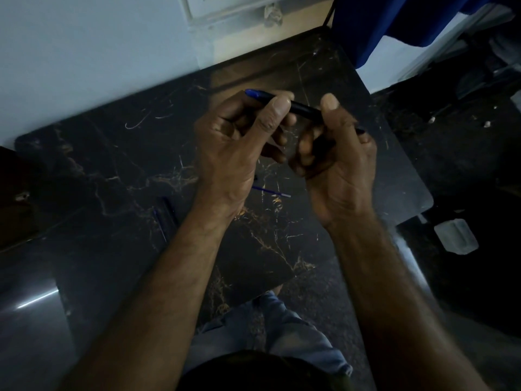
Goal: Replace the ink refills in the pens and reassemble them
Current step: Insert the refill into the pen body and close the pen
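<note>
Seemingly partway through, judging by the loose parts lying about. Far left on the dark marble table (112, 165): a thin blue refill (160, 224), flat on the top, touched by nothing, fresh or spent impossible to tell. Next, the left hand (234, 148), fingers curled and thumb pressed around the blue-tipped end of the pen (306, 108), held in the air above the table's middle. Below, between the wrists, a second refill (272, 191) with a pale tip, flat on the marble, also untouched. Then the right hand (341, 165), fingers clenched around the pen's other end, thumb pressed on top; looks like twisting or pulling the barrel, no telling whether opening or closing. So at least 1 pen not yet finished, 2 refills not yet fitted or cleared away. For room: wall (84, 66) close along the table's far left side, open marble left of the hands, rounded table edge near on the right, floor (465, 165) beyond with a clear plastic piece (455, 235); better to set small parts down centrally, away from that edge
</note>
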The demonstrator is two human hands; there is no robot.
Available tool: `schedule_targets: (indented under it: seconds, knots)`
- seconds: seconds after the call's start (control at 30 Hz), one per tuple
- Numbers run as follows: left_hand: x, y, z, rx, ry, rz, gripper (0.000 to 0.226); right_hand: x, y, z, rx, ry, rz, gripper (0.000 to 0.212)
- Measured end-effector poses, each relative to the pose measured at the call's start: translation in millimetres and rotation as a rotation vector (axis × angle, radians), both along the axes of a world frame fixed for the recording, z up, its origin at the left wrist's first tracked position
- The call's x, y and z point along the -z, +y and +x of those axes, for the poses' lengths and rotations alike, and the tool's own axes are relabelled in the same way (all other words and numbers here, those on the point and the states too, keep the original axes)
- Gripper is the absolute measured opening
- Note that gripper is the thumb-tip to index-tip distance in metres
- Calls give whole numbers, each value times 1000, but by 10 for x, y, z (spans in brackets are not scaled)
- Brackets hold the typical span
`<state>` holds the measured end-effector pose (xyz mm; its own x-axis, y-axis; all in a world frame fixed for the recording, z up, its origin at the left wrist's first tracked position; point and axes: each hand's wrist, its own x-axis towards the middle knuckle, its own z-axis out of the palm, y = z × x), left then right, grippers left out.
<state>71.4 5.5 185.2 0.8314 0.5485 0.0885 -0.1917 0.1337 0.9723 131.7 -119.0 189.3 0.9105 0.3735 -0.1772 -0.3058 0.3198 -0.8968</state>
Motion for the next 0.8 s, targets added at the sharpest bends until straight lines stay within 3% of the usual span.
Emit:
schedule_targets:
  seconds: [0.13, 0.23, 0.5, 0.8]
  knots:
    - [-10, 13, 46, -14, -7, 20, 10, 3, -27, 39, -65, 8, 136, 12]
    - [15, 9, 55, 3, -3, 13, 9, -12, 6, 58, -7, 31, 104, 6]
    - [68, 45, 39, 85, -58, 104, 17, 4, 121, 9, 98, 95, -58, 33]
    - [122, 72, -33, 12, -26, 4, 12, 49, -139, 46, -61, 20, 137, 11]
